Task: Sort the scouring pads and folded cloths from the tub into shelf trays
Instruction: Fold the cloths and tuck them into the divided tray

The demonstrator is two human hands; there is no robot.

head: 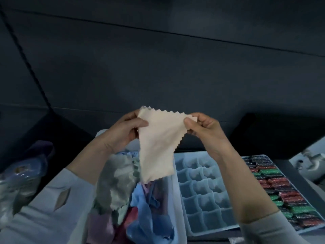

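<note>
I hold a cream cloth [158,143] with zigzag edges up in front of me. My left hand [128,128] pinches its upper left corner and my right hand [204,129] pinches its upper right corner. The cloth hangs down over the translucent tub [177,205], which holds several loose cloths in grey-green [116,187], blue [147,213] and purple [98,229]. To the right of the tub lies a pale blue tray [202,191] with many small compartments. Further right, another tray [276,187] is filled with red, green and dark scouring pads.
A dark shelf wall [158,59] fills the upper half of the view. At the far left lie plastic-wrapped packs [19,184] and a dark purple item [42,147]. A white object [311,162] sits at the far right edge.
</note>
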